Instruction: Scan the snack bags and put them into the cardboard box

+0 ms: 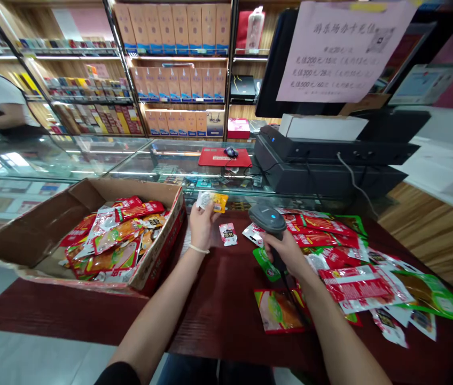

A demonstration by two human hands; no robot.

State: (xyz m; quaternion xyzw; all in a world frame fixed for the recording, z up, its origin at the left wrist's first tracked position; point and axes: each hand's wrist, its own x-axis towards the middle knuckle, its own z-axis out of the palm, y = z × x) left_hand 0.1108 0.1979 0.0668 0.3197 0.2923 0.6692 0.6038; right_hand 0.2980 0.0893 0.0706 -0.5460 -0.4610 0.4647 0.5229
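Note:
My left hand (201,224) pinches a small yellow and white snack packet (219,202) over the far part of the dark red table (210,321). In my right hand (284,248) is a black barcode scanner (268,220), its head facing left toward the packet and a small blue light lit on top. A small red and white packet (228,234) lies on the table between my hands. Red, white and green snack packets (366,286) are heaped to the right, partly behind my right forearm. Below the scanner, a red-edged packet (278,311) lies flat.
An open cardboard box (162,256) with many snack packets stands at left. Beyond the table are a glass counter (130,158), a mouse (231,152) on a red pad (210,156), and a monitor (268,69) with a paper sign. A person (2,101) stands far left.

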